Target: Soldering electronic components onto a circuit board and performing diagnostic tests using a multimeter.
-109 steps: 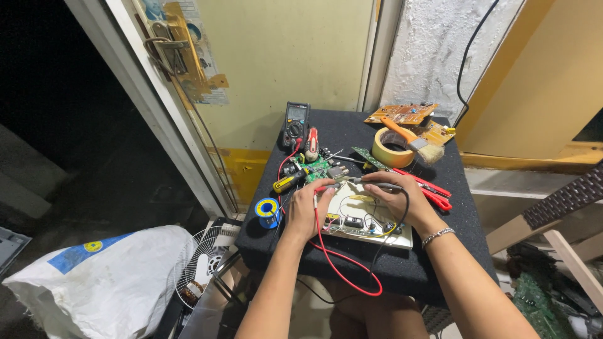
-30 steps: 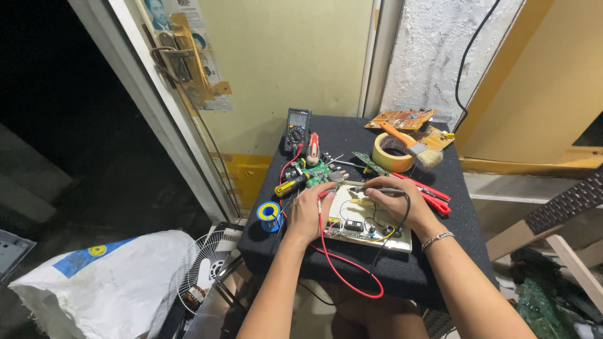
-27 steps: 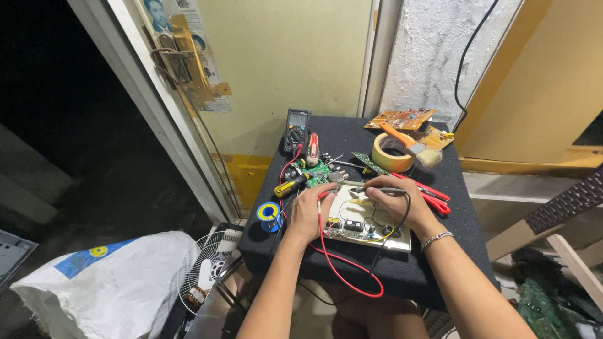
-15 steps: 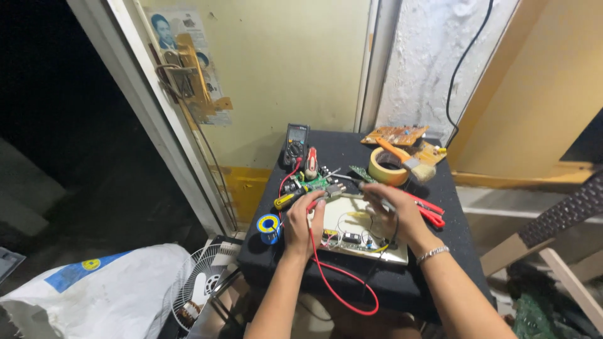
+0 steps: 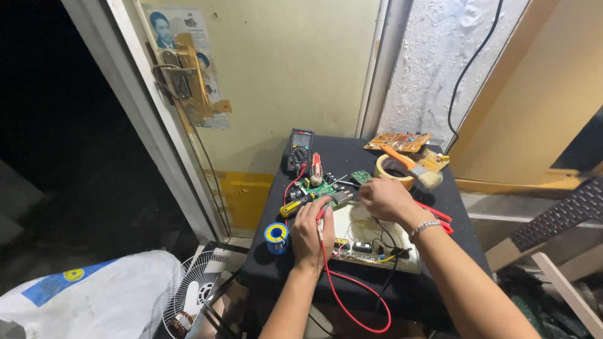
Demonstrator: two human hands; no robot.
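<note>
On a small dark table (image 5: 433, 188) lies a pale circuit board (image 5: 370, 242) with small parts and wires. My left hand (image 5: 312, 229) rests at the board's left edge, pinching a red test probe whose red lead (image 5: 342, 298) loops down over the table's front. My right hand (image 5: 384, 198) hovers over the board's far edge, closed on a black probe, with a black lead (image 5: 394, 276) running under it. A bracelet (image 5: 422, 227) sits on that wrist. A green circuit board (image 5: 321, 187) lies just beyond my fingers.
A black multimeter (image 5: 300, 149) stands at the table's back. Tape roll (image 5: 394, 171), brush (image 5: 411, 166), brown boards (image 5: 401, 142), red pliers (image 5: 434, 216), a yellow-handled screwdriver (image 5: 292, 207) and a solder spool (image 5: 276, 235) lie around. A fan grille (image 5: 191, 295) and white sack (image 5: 75, 301) sit below left.
The camera has tilted up and closer, showing more wall. My right hand has shifted back from the board's middle toward its far edge; my left hand stays at the left edge.
</note>
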